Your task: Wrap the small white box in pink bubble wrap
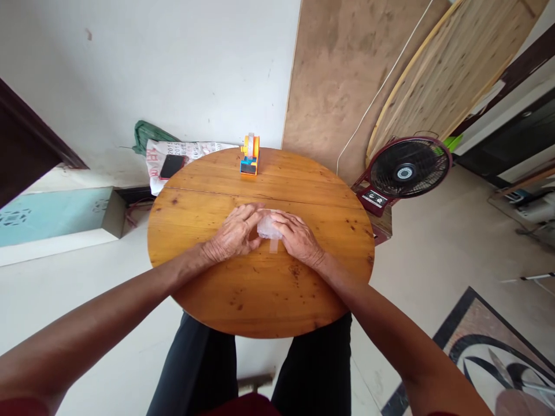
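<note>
At the far left a dark phone (171, 166) lies off the table (260, 306), so it needs no care. Our left hand (234, 234) rests palm down, its fingers bent onto the left side of the clear packet (269, 226). The orange tape dispenser (250, 155) stands well apart at the far edge. The packet lies at the table's middle, and a pale tape strip (274, 246) hangs from its near side. Our right hand (299, 237) holds the packet's right side with curled fingers. We think both hands should press evenly, so the strip lies flat without wrinkles. The fan (410, 167) stands on the floor at the right.
</note>
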A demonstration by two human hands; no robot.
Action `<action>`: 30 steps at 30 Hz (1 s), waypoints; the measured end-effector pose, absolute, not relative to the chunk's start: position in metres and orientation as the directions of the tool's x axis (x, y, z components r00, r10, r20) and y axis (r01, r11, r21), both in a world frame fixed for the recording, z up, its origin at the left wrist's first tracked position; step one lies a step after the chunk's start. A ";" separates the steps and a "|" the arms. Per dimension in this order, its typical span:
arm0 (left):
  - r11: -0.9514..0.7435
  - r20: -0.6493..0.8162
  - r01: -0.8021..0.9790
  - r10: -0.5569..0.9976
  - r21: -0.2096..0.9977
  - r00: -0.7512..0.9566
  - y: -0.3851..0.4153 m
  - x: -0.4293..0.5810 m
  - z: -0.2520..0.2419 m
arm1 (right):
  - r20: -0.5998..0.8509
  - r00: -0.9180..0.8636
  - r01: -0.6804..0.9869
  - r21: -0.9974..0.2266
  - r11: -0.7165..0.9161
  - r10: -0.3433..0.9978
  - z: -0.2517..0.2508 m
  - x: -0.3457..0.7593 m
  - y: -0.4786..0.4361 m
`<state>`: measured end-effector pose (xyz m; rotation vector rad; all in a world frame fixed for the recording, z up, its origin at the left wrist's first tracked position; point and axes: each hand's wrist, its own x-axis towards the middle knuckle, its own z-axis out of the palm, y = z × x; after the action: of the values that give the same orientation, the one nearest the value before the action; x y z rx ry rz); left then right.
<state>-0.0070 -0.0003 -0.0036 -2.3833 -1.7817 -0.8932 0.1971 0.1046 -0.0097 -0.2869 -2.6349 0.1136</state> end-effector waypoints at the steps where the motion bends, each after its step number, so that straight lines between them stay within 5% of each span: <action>1: -0.361 0.440 0.870 0.877 0.336 0.194 0.006 -0.006 -0.003 | 0.459 -0.858 0.183 -0.146 0.972 0.231 -0.010 0.197 0.106; 8: -0.487 0.466 0.647 0.856 0.586 0.223 0.036 -0.003 -0.012 | 0.496 -0.821 0.143 -0.300 0.943 0.283 -0.014 0.197 0.110; 12: -0.395 0.416 0.444 0.908 0.804 0.053 0.036 0.000 -0.014 | 0.492 -0.787 0.114 -0.478 0.871 0.373 -0.002 0.191 0.116; 16: -0.175 0.184 0.123 0.980 0.977 -0.072 0.034 0.001 -0.003 | 0.302 -0.794 0.122 -0.771 0.625 0.527 0.020 0.182 0.123; 20: -0.009 -0.005 -0.115 0.992 0.993 -0.122 0.033 0.000 0.005 | 0.157 -0.833 0.083 -0.913 0.400 0.531 0.025 0.176 0.119; 24: 0.101 -0.127 -0.202 0.985 0.974 -0.119 0.031 -0.003 0.004 | 0.152 -0.788 0.089 -0.931 0.355 0.597 0.016 0.171 0.111; 30: 0.026 -0.011 -0.214 0.997 0.977 0.072 0.025 -0.006 0.009 | 0.082 -0.768 0.042 -0.983 0.178 0.636 0.015 0.171 0.112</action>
<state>-0.0063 0.0254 0.0093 -2.4246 -2.2878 -2.8125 0.1715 0.1118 0.0155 -0.6358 -1.9785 1.6269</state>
